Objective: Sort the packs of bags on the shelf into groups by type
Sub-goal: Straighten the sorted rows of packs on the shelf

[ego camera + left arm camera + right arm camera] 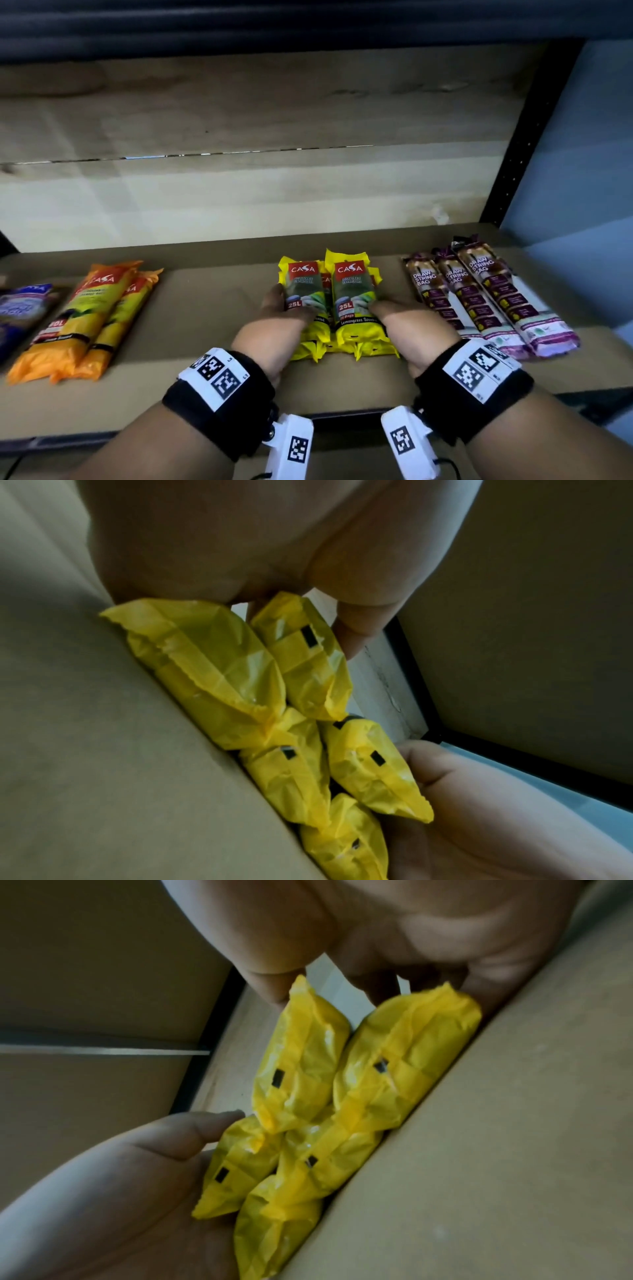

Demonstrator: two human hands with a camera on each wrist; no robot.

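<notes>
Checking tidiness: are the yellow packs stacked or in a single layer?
Stacked. The yellow packs lie in layers on the shelf, the left hand and right hand gripping the pile.

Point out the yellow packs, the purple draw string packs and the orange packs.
yellow packs [352, 301]: head view, front label of the top right pack.
purple draw string packs [493, 294]: head view, middle of the rightmost pack.
orange packs [85, 308]: head view, label of the upper pack.
</notes>
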